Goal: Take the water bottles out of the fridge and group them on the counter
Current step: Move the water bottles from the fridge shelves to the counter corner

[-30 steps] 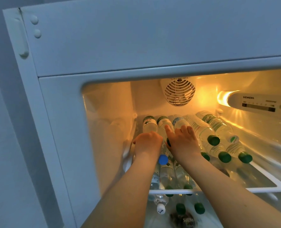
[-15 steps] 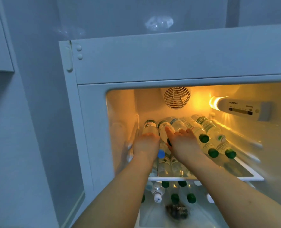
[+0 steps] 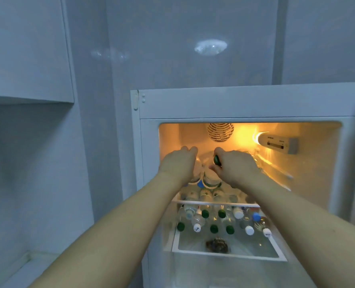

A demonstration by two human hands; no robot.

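The open fridge is lit inside and holds several clear water bottles lying on their sides. My left hand is closed over a clear bottle at the left of the top shelf. My right hand grips a green-capped bottle beside it, the cap showing between thumb and fingers. More bottles lie under both hands, partly hidden. On the shelf below, a row of bottles has green, white and blue caps facing me.
A white glass-shelf edge runs below my hands. The bottom drawer holds a dark object. A control panel and a fan grille sit inside at the top. A wall cabinet hangs at left, above a pale counter edge.
My view has pulled back and now shows the whole fridge. Both hands have risen off the bottle stack, and the right hand now has the green cap between its fingers.
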